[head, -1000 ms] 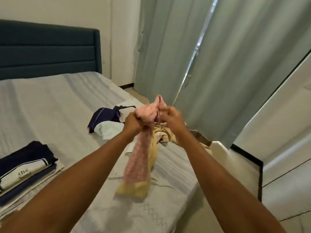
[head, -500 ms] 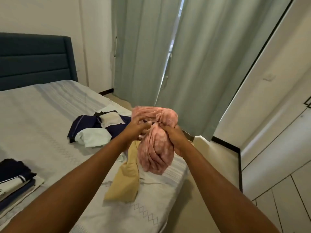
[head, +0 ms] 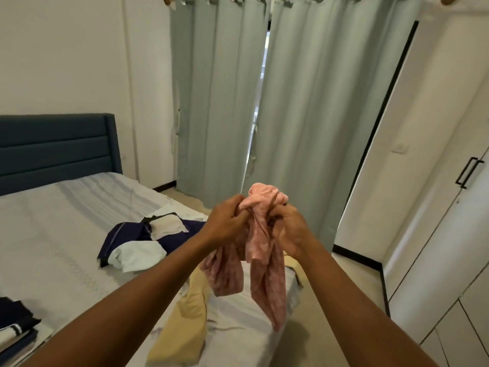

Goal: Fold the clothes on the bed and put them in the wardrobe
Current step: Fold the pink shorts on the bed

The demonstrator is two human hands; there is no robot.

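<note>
Right now your left hand (head: 225, 223) and right hand (head: 289, 229) both clutch the bunched pink garment (head: 260, 245) in mid-air above the bed's (head: 53, 234) right edge, so its twisted dangling ends could stay tangled and spoil the fold.

Items counted were one left hand (head: 225, 223), one right hand (head: 289, 229), one pink garment (head: 260, 245), one yellow garment (head: 185, 329), one navy-and-white heap (head: 137, 242), one folded stack (head: 13, 329), one bed (head: 53, 234), one headboard (head: 53, 152), two curtain panels (head: 217, 102), one door handle (head: 468, 172).

Pink mottled garment (head: 260, 250), yellow cloth (head: 185, 329), navy-and-white clothes (head: 137, 242) (bedsheet (head: 53, 234) white, faintly striped).
</note>
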